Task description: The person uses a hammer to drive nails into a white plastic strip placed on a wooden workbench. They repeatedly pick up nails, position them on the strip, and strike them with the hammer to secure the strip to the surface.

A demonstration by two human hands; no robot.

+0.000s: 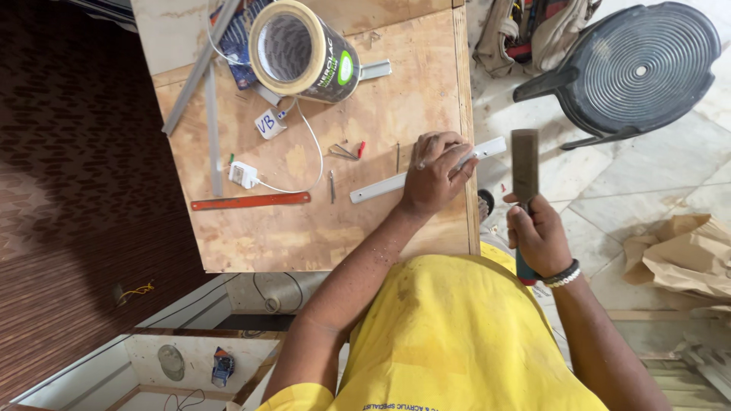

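My left hand (435,173) presses down on a long white flat strip (381,187) that lies across the plywood table (304,236), its right end poking past the table's edge. My right hand (537,232) grips the green handle of a flat metal file (525,161), which stands upright off the table's right side, close to the strip's overhanging end. The file and the strip look apart.
A paint can (301,49) lies on its side at the back of the table. Grey strips (204,84), a white charger with cable (244,174), an orange ruler (250,201) and small screws lie about. A dark plastic chair (636,65), tool bag (533,30) and brown paper (685,255) are on the floor.
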